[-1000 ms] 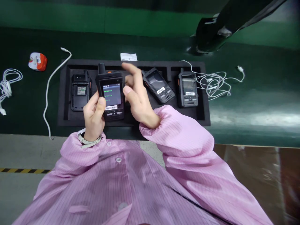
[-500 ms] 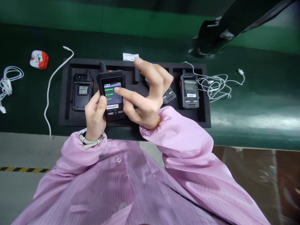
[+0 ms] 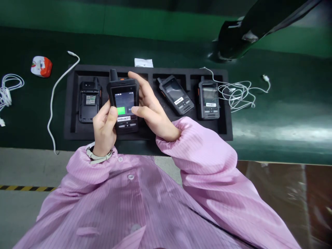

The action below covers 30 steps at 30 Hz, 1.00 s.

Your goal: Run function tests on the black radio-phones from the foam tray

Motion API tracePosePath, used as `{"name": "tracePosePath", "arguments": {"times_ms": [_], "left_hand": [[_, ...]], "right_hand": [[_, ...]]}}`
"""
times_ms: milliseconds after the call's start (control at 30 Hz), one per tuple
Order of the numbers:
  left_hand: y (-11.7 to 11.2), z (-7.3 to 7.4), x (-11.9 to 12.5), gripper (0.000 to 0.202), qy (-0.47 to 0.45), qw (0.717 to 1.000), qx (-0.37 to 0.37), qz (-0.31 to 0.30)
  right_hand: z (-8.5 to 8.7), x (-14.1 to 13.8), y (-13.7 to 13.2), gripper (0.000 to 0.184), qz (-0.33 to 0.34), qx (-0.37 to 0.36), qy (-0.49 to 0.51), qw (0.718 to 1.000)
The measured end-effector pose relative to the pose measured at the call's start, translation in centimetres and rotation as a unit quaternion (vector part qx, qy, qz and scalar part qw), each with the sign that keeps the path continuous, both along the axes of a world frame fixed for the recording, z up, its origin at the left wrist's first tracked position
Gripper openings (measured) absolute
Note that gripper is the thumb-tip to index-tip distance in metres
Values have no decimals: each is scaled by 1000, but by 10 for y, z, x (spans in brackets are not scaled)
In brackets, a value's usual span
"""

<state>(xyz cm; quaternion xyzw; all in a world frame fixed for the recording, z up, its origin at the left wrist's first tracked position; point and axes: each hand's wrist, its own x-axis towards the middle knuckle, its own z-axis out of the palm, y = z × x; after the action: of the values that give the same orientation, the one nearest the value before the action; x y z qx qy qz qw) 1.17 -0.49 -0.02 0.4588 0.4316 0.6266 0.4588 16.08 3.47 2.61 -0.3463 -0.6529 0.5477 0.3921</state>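
A black handheld two-way radio with a stub antenna is held upright above the tray, its screen lit with a green block at the lower left. My left hand grips its left side, thumb on the front edge. My right hand wraps its right side, the thumb over the screen's lower right and the fingers behind the casing. In the black foam tray lie a radio with its back bay exposed, a tilted radio and a straight radio, both face up with dark screens.
A white cable lies left of the tray, near a coiled white cable and a red-and-white packet. Tangled white cable lies at right. A white slip touches the tray's back edge. A dark post stands behind.
My right hand has gone from pointing an index finger at the screen to holding the radio's right side with its thumb on the display. Green text lines gave way to a green block.
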Motion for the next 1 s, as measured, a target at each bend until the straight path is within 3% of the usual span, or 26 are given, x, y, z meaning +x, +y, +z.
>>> {"name": "tracePosePath", "arguments": {"times_ms": [167, 400, 467, 633, 700, 833, 1000], "left_hand": [[-1, -2, -3, 32, -2, 999, 5, -52], [0, -1, -4, 37, 24, 998, 7, -57], [0, 0, -4, 37, 19, 998, 10, -60], [-1, -2, -3, 38, 24, 998, -3, -57], [-1, -2, -3, 38, 25, 998, -1, -56], [-1, -2, -3, 37, 24, 998, 1, -55], [-1, -2, -3, 40, 27, 998, -8, -52]], "right_hand": [[1, 1, 0, 77, 5, -16, 15, 1000], [-8, 0, 2, 91, -28, 24, 16, 999], [-7, 0, 2, 84, -31, 23, 15, 999], [3, 0, -1, 46, -49, -1, 14, 999], [4, -2, -1, 41, -53, -10, 20, 998], [0, -2, -1, 47, -31, -13, 43, 999], [-6, 1, 1, 70, -21, 23, 28, 999]]}}
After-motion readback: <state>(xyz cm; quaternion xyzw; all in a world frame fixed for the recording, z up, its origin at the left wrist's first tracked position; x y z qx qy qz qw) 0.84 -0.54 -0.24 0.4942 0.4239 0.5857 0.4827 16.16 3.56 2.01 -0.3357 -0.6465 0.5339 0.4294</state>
